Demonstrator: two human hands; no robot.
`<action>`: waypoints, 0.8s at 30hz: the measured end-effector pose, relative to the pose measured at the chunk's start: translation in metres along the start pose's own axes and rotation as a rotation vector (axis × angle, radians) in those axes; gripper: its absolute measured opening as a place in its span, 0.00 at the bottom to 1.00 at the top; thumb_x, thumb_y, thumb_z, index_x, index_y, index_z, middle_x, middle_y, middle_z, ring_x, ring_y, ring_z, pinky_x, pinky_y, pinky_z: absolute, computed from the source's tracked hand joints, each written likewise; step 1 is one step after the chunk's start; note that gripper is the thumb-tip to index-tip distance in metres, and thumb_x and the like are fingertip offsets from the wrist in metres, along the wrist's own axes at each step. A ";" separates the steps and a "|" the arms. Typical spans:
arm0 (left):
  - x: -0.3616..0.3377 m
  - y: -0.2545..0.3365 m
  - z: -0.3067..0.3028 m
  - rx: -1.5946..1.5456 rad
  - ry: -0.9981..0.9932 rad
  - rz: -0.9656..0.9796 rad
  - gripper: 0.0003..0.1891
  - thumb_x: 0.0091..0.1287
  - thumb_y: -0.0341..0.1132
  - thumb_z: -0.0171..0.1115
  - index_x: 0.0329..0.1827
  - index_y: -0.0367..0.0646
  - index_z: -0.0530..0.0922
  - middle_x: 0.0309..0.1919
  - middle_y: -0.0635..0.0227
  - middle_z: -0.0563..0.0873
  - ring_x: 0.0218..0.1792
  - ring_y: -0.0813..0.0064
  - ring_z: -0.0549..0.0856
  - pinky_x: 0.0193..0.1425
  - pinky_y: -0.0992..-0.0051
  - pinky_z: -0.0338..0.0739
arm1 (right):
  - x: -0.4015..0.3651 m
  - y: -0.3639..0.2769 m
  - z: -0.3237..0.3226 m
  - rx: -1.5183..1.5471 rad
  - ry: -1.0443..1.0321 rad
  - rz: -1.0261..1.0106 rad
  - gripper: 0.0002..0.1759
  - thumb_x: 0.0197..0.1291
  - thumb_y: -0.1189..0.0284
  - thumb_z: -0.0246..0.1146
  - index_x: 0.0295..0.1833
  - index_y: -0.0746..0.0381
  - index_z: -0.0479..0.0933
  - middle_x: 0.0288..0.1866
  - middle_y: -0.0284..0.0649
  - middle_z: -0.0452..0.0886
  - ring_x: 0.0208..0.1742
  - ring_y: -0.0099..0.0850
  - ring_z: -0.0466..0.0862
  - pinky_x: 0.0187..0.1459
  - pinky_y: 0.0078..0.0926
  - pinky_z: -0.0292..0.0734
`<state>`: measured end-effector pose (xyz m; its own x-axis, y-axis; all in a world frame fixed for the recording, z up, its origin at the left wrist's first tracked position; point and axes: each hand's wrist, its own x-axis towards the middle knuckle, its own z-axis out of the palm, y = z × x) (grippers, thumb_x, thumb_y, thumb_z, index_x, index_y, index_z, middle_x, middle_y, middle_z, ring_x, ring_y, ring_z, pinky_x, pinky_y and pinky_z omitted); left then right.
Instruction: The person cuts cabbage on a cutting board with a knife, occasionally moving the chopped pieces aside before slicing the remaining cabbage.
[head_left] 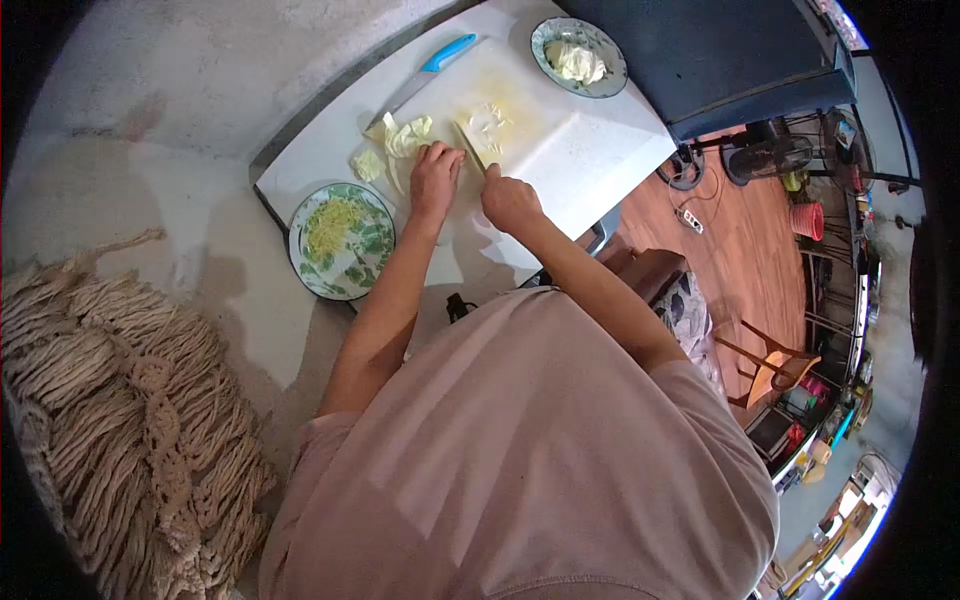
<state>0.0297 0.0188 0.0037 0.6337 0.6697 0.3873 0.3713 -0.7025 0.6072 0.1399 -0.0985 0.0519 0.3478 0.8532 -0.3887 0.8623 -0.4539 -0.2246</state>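
My right hand [510, 203] is closed round the handle of a kitchen knife [476, 146], whose blade points away over the white cutting board [550, 150]. Just left of the blade, my left hand [436, 182] has its fingers curled down on pale cabbage leaves [407, 136]; the part under the fingers is hidden. Thin cabbage shreds [488, 122] lie on the board beyond the blade. A smaller cabbage piece [368, 165] sits left of my left hand. Nearest my left forearm is a green-patterned plate [374, 267] holding finely cut cabbage [332, 228].
A second knife with a blue handle [450, 52] lies along the board's far left side. At the far end, a patterned bowl [542, 48] holds a cabbage chunk [578, 63]. A wall [210, 80] borders the table; a rope mop-like bundle [130, 410] hangs at lower left.
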 end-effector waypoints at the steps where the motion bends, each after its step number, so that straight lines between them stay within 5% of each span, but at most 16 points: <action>1: 0.000 -0.001 -0.002 0.009 0.009 0.007 0.04 0.66 0.31 0.67 0.41 0.46 0.88 0.38 0.66 0.83 0.45 0.58 0.81 0.51 0.61 0.80 | 0.002 0.000 -0.002 0.002 0.012 -0.008 0.13 0.69 0.73 0.53 0.53 0.71 0.66 0.37 0.59 0.88 0.41 0.52 0.91 0.42 0.44 0.87; 10: -0.001 0.004 -0.004 -0.037 0.020 0.005 0.04 0.67 0.30 0.66 0.41 0.45 0.87 0.37 0.65 0.82 0.45 0.57 0.81 0.52 0.62 0.78 | -0.027 -0.003 -0.017 0.118 0.020 -0.048 0.15 0.77 0.67 0.48 0.54 0.71 0.64 0.35 0.60 0.87 0.39 0.56 0.89 0.41 0.50 0.85; 24: 0.000 0.008 -0.005 -0.071 0.021 -0.035 0.05 0.68 0.30 0.64 0.41 0.42 0.86 0.39 0.62 0.82 0.46 0.55 0.80 0.54 0.59 0.77 | -0.028 -0.012 -0.021 0.039 -0.094 -0.010 0.13 0.69 0.74 0.51 0.52 0.74 0.67 0.36 0.62 0.87 0.40 0.55 0.90 0.44 0.48 0.86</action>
<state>0.0287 0.0145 0.0118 0.6068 0.6987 0.3790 0.3435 -0.6604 0.6677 0.1277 -0.1119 0.0848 0.3014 0.8310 -0.4676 0.8500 -0.4564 -0.2632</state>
